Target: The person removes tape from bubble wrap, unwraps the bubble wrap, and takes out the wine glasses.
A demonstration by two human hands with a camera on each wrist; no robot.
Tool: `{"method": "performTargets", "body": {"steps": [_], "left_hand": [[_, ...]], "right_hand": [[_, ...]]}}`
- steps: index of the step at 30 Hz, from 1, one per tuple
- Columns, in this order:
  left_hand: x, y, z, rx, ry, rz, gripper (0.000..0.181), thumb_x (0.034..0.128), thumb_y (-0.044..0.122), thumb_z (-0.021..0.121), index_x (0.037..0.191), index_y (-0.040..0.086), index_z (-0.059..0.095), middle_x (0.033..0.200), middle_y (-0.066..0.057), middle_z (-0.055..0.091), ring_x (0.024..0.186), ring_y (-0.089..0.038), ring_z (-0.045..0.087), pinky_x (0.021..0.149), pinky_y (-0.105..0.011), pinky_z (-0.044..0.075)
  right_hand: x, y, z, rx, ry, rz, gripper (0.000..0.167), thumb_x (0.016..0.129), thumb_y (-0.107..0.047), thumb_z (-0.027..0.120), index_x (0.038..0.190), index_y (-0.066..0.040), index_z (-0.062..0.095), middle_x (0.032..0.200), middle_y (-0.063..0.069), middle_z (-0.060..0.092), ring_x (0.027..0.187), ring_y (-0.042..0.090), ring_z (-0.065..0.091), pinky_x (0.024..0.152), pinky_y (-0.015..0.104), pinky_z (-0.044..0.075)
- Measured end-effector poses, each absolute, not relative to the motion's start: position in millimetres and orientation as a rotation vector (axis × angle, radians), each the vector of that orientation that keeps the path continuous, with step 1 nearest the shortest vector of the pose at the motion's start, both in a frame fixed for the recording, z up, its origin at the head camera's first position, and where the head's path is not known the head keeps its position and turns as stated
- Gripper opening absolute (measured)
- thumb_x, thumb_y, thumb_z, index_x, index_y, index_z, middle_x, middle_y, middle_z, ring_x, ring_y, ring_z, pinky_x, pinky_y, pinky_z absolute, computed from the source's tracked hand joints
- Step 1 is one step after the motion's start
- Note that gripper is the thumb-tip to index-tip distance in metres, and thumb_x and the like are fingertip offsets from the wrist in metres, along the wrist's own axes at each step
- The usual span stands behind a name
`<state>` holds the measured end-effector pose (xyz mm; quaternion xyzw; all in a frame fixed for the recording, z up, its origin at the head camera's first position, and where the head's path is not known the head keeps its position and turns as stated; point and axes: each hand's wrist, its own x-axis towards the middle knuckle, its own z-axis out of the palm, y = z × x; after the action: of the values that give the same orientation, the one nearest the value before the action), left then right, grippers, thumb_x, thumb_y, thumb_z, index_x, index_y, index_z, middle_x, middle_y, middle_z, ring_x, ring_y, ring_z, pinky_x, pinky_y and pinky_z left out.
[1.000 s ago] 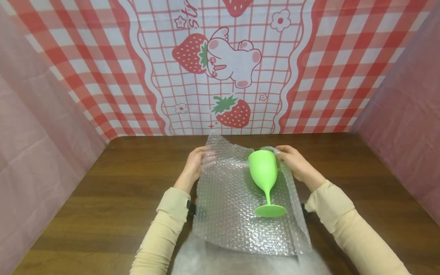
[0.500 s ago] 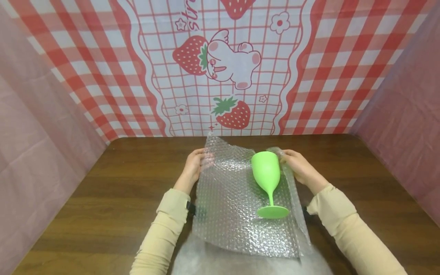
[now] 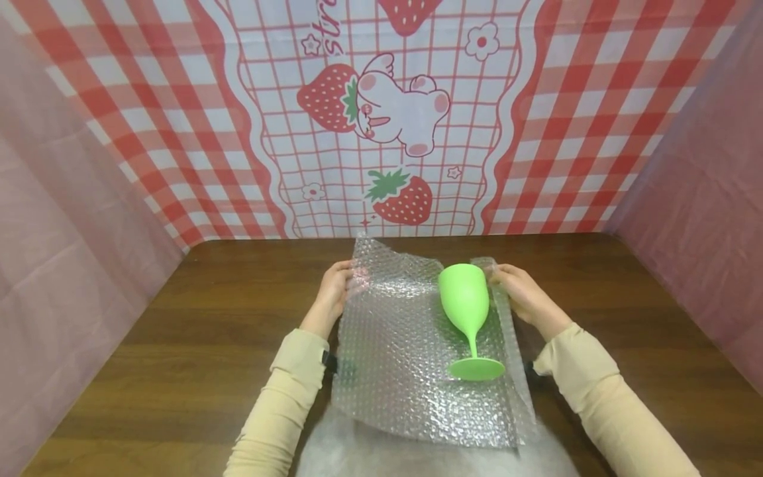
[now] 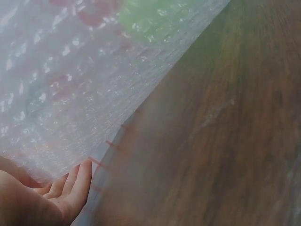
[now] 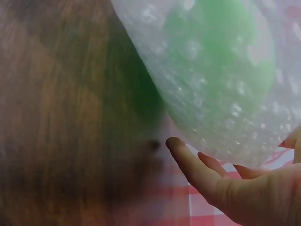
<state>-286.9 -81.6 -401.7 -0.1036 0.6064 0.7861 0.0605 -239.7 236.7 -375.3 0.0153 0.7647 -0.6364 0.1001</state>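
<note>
A bright green plastic goblet (image 3: 463,298) lies on a sheet of clear bubble wrap (image 3: 396,358), its bowl toward the back and its round foot toward the front, right of the sheet's middle. My left hand (image 3: 336,288) grips the sheet's far left edge, with fingertips seen through the plastic. On the opposite side, my right hand (image 3: 524,295) pinches the far right edge beside the goblet's bowl. In the right wrist view the goblet (image 5: 211,56) shows through the wrap, above the fingers (image 5: 193,167). Thumb and fingers (image 4: 77,188) take the sheet between them in the left wrist view.
Under everything is a dark brown wooden table (image 3: 179,358). A red-and-white checked cloth (image 3: 572,132) with strawberry prints hangs behind it, and pink curtains (image 3: 71,185) flank both sides. A whitish, blurry surface (image 3: 429,460) shows at the bottom, below the sheet.
The goblet has shifted slightly right and toward the front. My right hand has moved a little right and down in the head view, still gripping the sheet. The left hand has barely moved.
</note>
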Motion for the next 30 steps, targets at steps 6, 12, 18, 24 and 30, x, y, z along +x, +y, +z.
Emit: {"method": "performTargets", "body": {"steps": [6,12,18,24,30], "left_hand": [[-313.5,-90.4,-440.4,-0.209,1.788,2.508,0.02,0.0851,-0.006,0.045,0.105,0.0,0.044,0.091,-0.016,0.063,0.067,-0.015,0.062,0.063,-0.03,0.057],[-352.4,-102.6,-487.9,-0.165,1.72,2.559,0.018,0.0822,-0.007,0.047,0.096,0.004,0.044,0.088,-0.016,0.065,0.069,-0.02,0.063,0.061,-0.035,0.057],[-345.4,-101.0,-481.5,-0.214,1.761,2.533,0.022,0.0804,-0.007,0.05,0.098,0.003,0.042,0.092,-0.018,0.062,0.072,-0.019,0.06,0.064,-0.034,0.057],[-359.5,-106.7,-498.2,-0.186,1.646,2.584,0.026,0.0792,-0.006,0.056,0.091,0.006,0.036,0.089,-0.019,0.064,0.071,-0.021,0.064,0.059,-0.032,0.057],[-329.2,-99.6,-461.0,-0.276,1.72,2.548,0.023,0.0811,-0.007,0.052,0.097,0.002,0.038,0.094,-0.018,0.063,0.07,-0.018,0.062,0.062,-0.027,0.056]], "right_hand": [[-237.7,240.6,-379.7,0.078,2.263,-1.872,0.046,0.096,-0.029,0.04,0.126,0.006,0.035,0.113,0.011,0.052,0.089,0.001,0.054,0.085,0.033,0.052],[-238.4,243.5,-382.0,0.115,2.299,-1.828,0.062,0.095,-0.038,0.038,0.136,0.007,0.027,0.135,0.025,0.037,0.095,0.005,0.053,0.09,0.036,0.049],[-240.7,246.8,-385.1,0.134,2.292,-1.817,0.068,0.094,-0.043,0.041,0.137,0.007,0.026,0.137,0.025,0.035,0.103,0.012,0.053,0.091,0.036,0.048],[-240.4,248.9,-387.7,0.184,2.264,-1.851,0.071,0.092,-0.044,0.044,0.137,0.008,0.027,0.132,0.025,0.041,0.097,0.008,0.057,0.088,0.03,0.05],[-240.6,251.6,-389.5,0.26,2.316,-1.853,0.065,0.093,-0.041,0.045,0.133,0.009,0.034,0.116,0.013,0.053,0.084,-0.001,0.057,0.083,0.025,0.052]]}}
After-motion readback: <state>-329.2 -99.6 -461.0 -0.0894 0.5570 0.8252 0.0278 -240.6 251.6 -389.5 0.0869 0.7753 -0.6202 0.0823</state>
